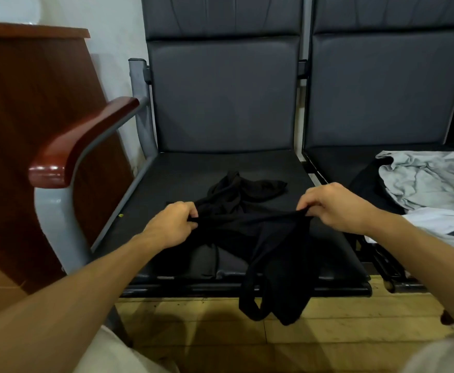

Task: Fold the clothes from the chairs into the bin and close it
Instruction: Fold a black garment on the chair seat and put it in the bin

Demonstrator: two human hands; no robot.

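Head view: black garment (247, 227) lies on the left chair seat (182, 173), bunched toward 12 o'clock, with one end hanging over the front edge toward the floor at 6. Risks: the dangling end could drag the piece off if a pinch slips. Black on a black seat hides the edges, so a skewed fold is likely. Left grip (174, 224) at the garment's 9 and right grip (336, 208) at its 3 both pinch the taut top edge, knuckles up. Bin not in view (grey clothing (430, 181) on the next seat at 3).
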